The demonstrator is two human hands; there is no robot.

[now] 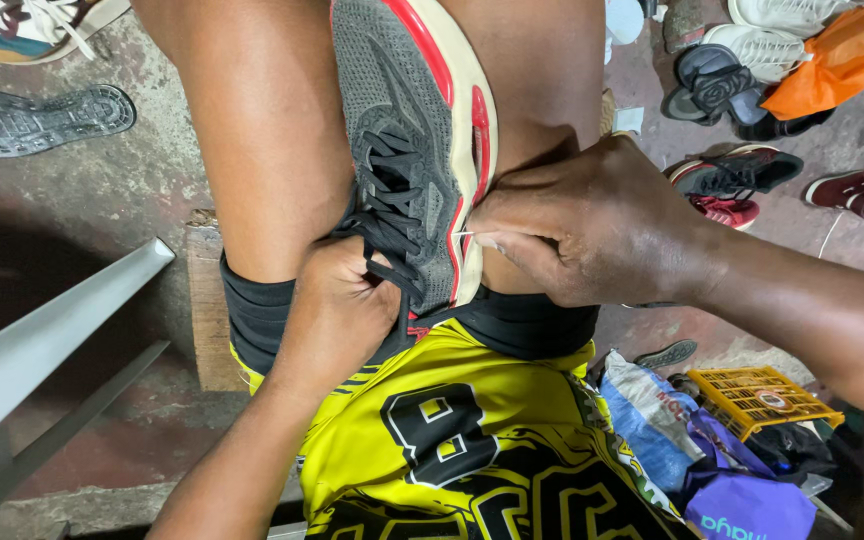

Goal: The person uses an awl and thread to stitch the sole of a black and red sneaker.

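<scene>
A grey mesh sneaker (407,130) with black laces and a cream sole trimmed in red lies wedged between my thighs, toe pointing away. My left hand (337,300) reaches into the shoe's opening at the heel end and grips it there. My right hand (592,225) presses against the sole's side, its fingertips pinched on a thin needle (464,234) poking into the seam between sole and upper. I wear black shorts and a yellow jersey (452,440).
Loose shoes lie on the concrete floor: a dark sole (37,118) at left, several sneakers (742,170) and an orange bag (837,60) at upper right. A yellow crate (762,400) and bags sit at lower right. A grey bar (62,320) crosses lower left.
</scene>
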